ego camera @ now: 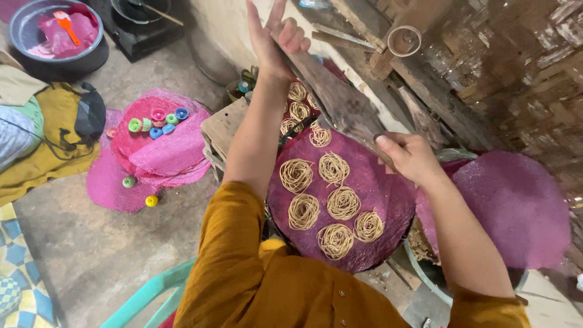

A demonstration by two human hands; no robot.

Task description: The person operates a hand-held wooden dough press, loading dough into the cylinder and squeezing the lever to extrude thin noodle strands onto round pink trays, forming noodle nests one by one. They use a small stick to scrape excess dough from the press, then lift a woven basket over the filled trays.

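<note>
The person's left hand [276, 36] is raised above the work area, its palm and thumb pressed against the far end of a long wooden lever [340, 100]; the fingers are loosely spread, not fully wrapped around the wood. The right hand [410, 157] grips the near end of the same lever, fingers curled closed around it. The lever runs diagonally from the left hand down to the right hand and passes over the upper edge of a round magenta mat [370, 243]. This mat is the landmark for all positions below. Seven coils of pale string noodles [334, 168] lie on the mat, spaced apart in loose rows. Further noodle coils [297, 109] lie on a second surface just beyond the mat's far edge, partly hidden by the lever. To the right of the mat, another magenta mat [516, 206] lies bare, overlapping the rim of a pale green basin [425, 280]. To the left of the mat, beyond a wooden crate [225, 124], a stack of magenta mats [164, 146] rests on the concrete floor [91, 255] and carries small coloured plastic discs [156, 121]. Farther left and beyond, a dark basin [57, 36] holds pink sheets and an orange spatula [65, 25]. Both sleeves are mustard yellow.
</note>
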